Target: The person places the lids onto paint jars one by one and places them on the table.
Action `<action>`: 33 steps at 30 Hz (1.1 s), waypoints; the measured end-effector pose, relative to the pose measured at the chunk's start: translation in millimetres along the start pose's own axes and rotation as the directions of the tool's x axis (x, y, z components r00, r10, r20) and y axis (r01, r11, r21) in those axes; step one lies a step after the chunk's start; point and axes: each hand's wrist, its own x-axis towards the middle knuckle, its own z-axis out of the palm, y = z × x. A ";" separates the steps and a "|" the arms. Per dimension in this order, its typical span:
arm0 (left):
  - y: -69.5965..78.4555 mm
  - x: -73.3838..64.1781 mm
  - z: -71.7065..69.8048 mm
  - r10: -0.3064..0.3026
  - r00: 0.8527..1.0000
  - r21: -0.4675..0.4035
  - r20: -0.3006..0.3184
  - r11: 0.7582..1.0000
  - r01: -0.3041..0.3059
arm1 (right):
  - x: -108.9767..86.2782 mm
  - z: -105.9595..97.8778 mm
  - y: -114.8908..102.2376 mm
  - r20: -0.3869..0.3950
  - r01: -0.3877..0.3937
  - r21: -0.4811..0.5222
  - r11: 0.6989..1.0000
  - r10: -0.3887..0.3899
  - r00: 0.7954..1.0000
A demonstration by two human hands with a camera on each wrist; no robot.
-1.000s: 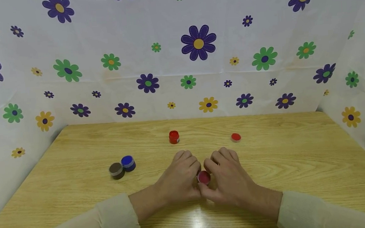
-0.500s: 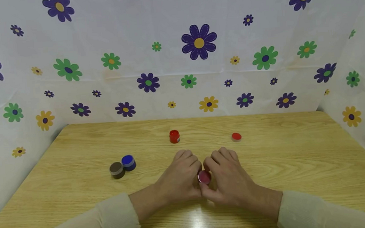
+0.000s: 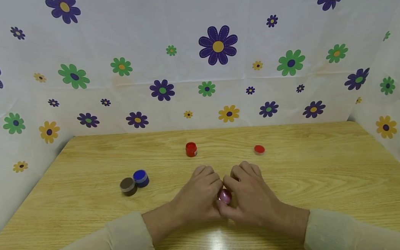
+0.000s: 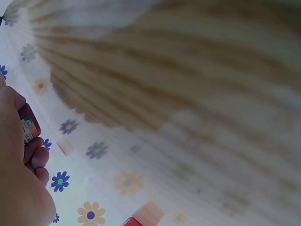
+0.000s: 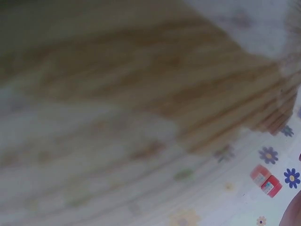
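A small paint jar with a dark red to pink top (image 3: 225,196) is held between both hands near the table's front. My left hand (image 3: 198,197) grips it from the left side. From the right, my right hand (image 3: 251,195) pinches its edge with curled fingers and thumb. The left wrist view shows the jar's dark red side and label (image 4: 29,126) between the left thumb and fingers (image 4: 37,155). Much of the jar is hidden by the hands. Only a sliver of the right hand (image 5: 294,214) shows in the right wrist view.
Beyond the hands stands an open red paint jar (image 3: 191,150), and a red lid (image 3: 259,149) lies to its right. A brown-topped jar (image 3: 128,186) and a blue-topped jar (image 3: 141,178) stand side by side at left. A flowered cloth (image 3: 182,65) rises behind the wooden table (image 3: 326,163).
The held jar's top has tilted slightly and now catches a bright pink glint. Both hands have shifted only a little around it. The other jars and the red lid stay put.
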 end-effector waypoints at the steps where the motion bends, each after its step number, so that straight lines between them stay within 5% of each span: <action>1: 0.3 0.1 0.0 -0.001 1.000 -0.003 0.005 1.000 0.001 | 0.0 0.0 -0.2 -0.001 -0.003 0.003 1.000 0.003 1.000; 13: -0.5 -1.1 1.5 -0.016 0.999 -0.045 -0.033 0.999 0.014 | -0.2 -3.0 0.1 0.038 -0.007 0.008 1.000 0.006 0.999; 33: -0.2 -0.5 2.3 0.007 0.999 -0.007 -0.032 1.000 -0.007 | -0.4 -0.4 0.3 -0.010 0.043 -0.022 0.999 -0.043 0.999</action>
